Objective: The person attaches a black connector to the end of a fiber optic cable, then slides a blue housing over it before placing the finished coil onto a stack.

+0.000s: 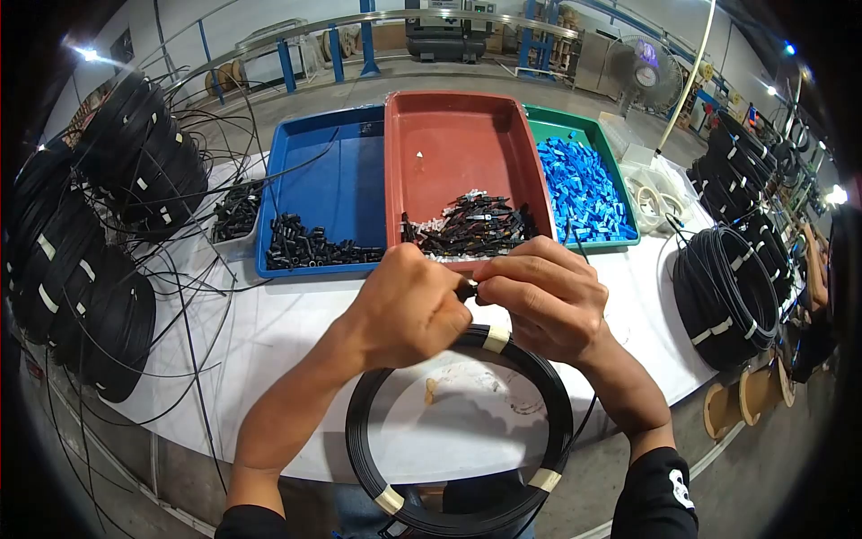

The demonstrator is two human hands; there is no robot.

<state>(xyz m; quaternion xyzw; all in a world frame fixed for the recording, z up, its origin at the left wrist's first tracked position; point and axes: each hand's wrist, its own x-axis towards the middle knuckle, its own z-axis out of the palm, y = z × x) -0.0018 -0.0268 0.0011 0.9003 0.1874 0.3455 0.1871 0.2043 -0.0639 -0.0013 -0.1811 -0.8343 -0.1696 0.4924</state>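
Connector (468, 290) pinched between both hands (table (296, 323) edge close below).

left hand (409, 305): fist curled, fingertips pinched toward right hand
right hand (539, 301): fingers bent, tips meeting left hand
forearms: both reach forward, converging at centre
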